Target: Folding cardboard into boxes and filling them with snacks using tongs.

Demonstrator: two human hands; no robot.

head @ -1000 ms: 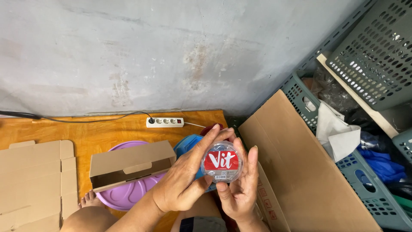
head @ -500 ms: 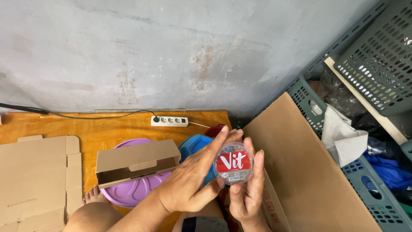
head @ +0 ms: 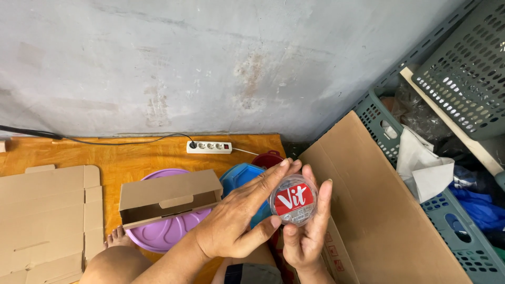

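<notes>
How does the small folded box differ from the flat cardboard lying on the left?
The small box is folded up into shape, with one long side open; the flat cardboard is unfolded, its flaps spread out. The box rests on a purple lid; the flat cardboard lies straight on the orange floor. The box sits nearer the left hand, which with the right hand holds a sealed cup. Both are plain brown cardboard.

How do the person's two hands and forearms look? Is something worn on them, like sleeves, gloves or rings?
Both hands are bare: no gloves, rings, watch or bracelet show. The left hand joins a bare forearm with no sleeve as far as the picture edge. Of the right hand only the wrist shows below, also uncovered. The fingernails are short and unpainted. No marks or tattoos are visible.
</notes>
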